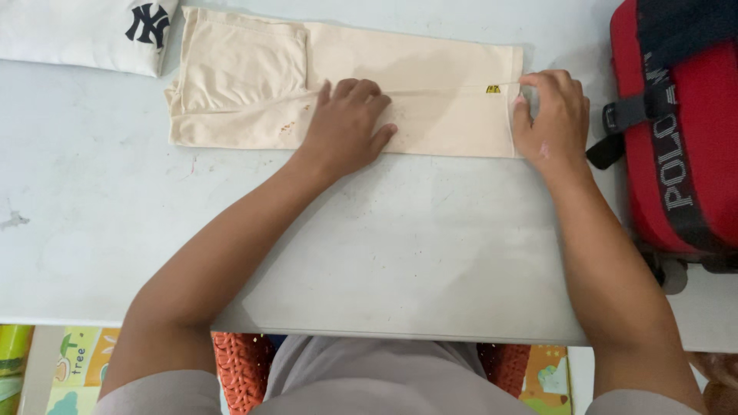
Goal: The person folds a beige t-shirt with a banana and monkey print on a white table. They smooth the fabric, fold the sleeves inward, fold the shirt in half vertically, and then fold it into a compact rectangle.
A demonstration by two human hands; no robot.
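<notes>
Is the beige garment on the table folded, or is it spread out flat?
Folded. The beige garment forms a narrow strip with layered edges; the left hand presses its middle, and the right hand grips its end.

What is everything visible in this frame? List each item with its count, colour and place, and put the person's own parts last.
folded cream cotton garment: 1, cream with small orange stains and a tiny yellow tag, far centre of the table, under both hands
white fabric item with dark emblem: 1, white, top-left corner, partly out of frame
red bag with black straps: 1, red and black, right edge of the table
white tabletop: 1, white, scuffed, fills most of the view
colourful play mat: 1, green, yellow and orange, on the floor below the table
orange woven seat: 1, orange, under the table edge
left hand: 1, flat on the garment's middle
right hand: 1, gripping the garment's right edge
</notes>
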